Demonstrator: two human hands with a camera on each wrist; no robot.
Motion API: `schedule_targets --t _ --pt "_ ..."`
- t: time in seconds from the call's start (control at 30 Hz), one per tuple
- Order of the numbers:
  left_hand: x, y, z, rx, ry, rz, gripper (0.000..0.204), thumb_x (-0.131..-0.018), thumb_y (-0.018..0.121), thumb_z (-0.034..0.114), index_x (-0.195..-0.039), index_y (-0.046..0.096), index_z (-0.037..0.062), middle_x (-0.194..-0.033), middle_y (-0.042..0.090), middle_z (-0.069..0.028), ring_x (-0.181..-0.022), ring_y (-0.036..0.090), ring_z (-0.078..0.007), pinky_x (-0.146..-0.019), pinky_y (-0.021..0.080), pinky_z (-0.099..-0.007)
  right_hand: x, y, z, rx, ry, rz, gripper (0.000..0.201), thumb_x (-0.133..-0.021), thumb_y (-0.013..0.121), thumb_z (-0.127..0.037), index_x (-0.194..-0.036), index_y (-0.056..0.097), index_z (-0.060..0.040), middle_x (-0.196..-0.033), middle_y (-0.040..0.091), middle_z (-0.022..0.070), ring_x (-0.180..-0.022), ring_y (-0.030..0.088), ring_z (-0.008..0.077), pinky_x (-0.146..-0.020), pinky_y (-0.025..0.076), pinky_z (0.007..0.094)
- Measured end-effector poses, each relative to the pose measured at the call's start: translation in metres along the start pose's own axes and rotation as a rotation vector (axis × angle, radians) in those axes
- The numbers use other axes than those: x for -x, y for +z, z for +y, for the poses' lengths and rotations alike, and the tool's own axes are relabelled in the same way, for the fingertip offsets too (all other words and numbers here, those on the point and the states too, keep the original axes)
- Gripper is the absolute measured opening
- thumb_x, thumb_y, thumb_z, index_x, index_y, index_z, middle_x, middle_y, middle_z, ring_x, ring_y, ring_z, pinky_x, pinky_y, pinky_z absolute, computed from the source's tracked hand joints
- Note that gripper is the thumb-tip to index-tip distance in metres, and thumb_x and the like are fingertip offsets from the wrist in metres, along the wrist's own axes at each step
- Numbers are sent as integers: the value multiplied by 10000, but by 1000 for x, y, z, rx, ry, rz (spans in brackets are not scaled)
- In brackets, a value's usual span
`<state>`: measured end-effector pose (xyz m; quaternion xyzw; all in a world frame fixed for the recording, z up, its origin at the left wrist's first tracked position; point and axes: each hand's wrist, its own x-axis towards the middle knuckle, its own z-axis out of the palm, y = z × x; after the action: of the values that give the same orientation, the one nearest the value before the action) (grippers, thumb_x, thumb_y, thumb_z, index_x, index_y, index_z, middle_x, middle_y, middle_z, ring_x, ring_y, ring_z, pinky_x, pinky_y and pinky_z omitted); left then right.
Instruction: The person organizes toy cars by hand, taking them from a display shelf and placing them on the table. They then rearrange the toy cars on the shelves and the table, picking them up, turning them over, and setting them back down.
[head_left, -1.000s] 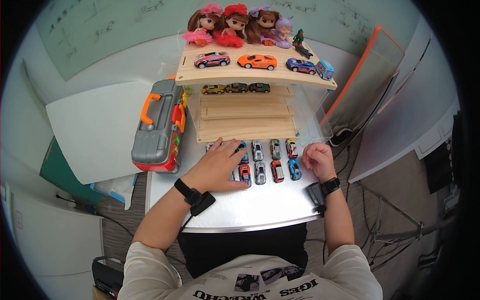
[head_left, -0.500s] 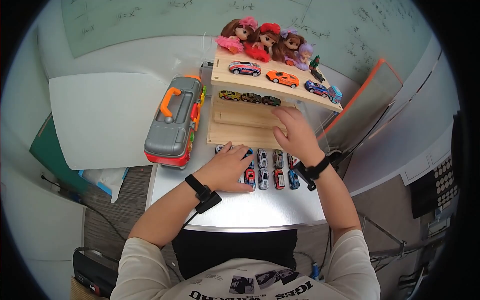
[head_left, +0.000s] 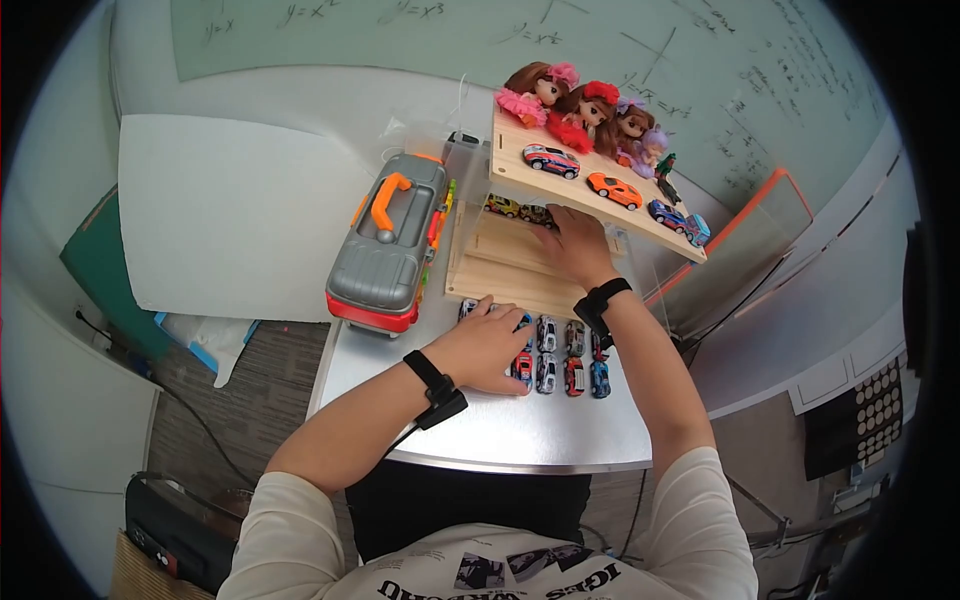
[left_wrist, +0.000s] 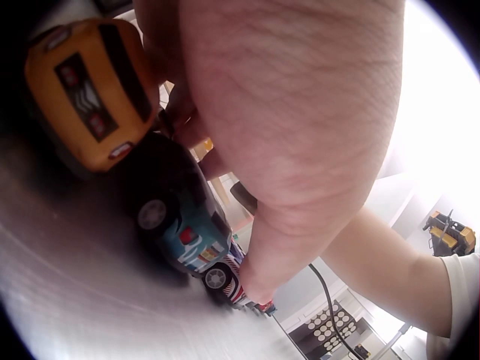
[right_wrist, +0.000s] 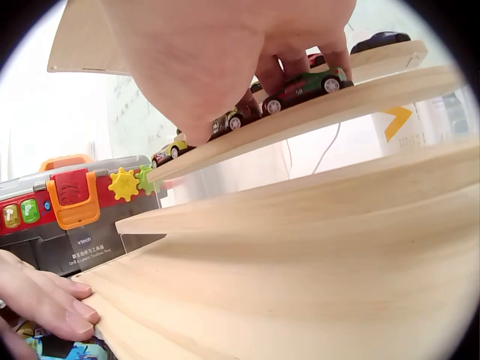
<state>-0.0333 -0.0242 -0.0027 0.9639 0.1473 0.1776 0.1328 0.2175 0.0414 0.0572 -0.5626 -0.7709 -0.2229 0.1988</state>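
Note:
In the head view, the left hand (head_left: pixel 478 350) lies spread over the left end of two rows of toy cars (head_left: pixel 546 370) on the table, its thumb at a red car (head_left: pixel 521 369). The left wrist view shows an orange car (left_wrist: pixel 94 94) and a teal car (left_wrist: pixel 199 236) beside that hand (left_wrist: pixel 292 112). Reaching beneath the top board, the right hand (head_left: pixel 580 245) is over the upper inner shelf. In the right wrist view its thumb and fingers (right_wrist: pixel 274 67) touch down among a green car (right_wrist: pixel 307 88) and a camouflage-patterned car (right_wrist: pixel 238 118), near a yellow car (right_wrist: pixel 169 150).
Dolls (head_left: pixel 590 118) and several cars (head_left: pixel 614 190) stand on the top board (head_left: pixel 515 165), just above the right hand. A grey toy toolbox (head_left: pixel 385 245) stands left of the stepped wooden shelves (head_left: pixel 510 280). Behind and left is a white panel (head_left: pixel 220 220).
The right hand has moved from beside the table cars up and inward to the shelf cars. The left hand has stayed on the table cars. The head view has shifted and tilted.

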Motion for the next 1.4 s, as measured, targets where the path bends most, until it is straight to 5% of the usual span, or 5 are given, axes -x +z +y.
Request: schedule_targets --t 0.63,0.83,1.03,1.13,1.4 --pt "-1 -6 3 -30 -41 -103 924 -811 760 589 -1450 508 -30 -1440 512 -295 -1425 440 -413 -1225 265 -591 12 8 16 39 42 26 435 -923 737 -405 -1088 646 -14 -995 689 189 -920 668 398 -791 548 479" --pt "-1 -8 3 -16 -35 -103 877 -813 758 583 -1409 549 -26 -1414 535 -287 -1407 464 -411 -1219 280 -586 42 -50 -15 -313 146 -22 361 -927 767 -273 -1110 646 14 -978 663 181 -848 672 329 -738 549 406" --pt "-1 -8 3 -20 -37 -90 877 -806 765 572 -1414 542 -20 -1414 535 -283 -1404 469 -406 -1223 276 -576 99 -137 -65 -562 284 -401 368 -880 818 -263 -1056 661 19 -866 653 155 -766 656 282 -685 527 369" --pt "-2 -9 4 -9 -41 -99 896 -796 776 568 -1427 530 -19 -1426 526 -286 -1413 459 -407 -1229 267 -571 139 -139 -74 -592 -14 -513 381 -849 850 -259 -1059 670 3 -886 684 161 -773 677 321 -698 539 387" --pt "-3 -9 4 5 -42 -110 912 -801 781 567 -1449 512 -15 -1438 513 -286 -1418 445 -413 -1240 250 -568 182 -120 -115 -417 -49 -471 383 -837 825 -309 -1034 673 -18 -915 668 144 -836 676 341 -725 556 424"
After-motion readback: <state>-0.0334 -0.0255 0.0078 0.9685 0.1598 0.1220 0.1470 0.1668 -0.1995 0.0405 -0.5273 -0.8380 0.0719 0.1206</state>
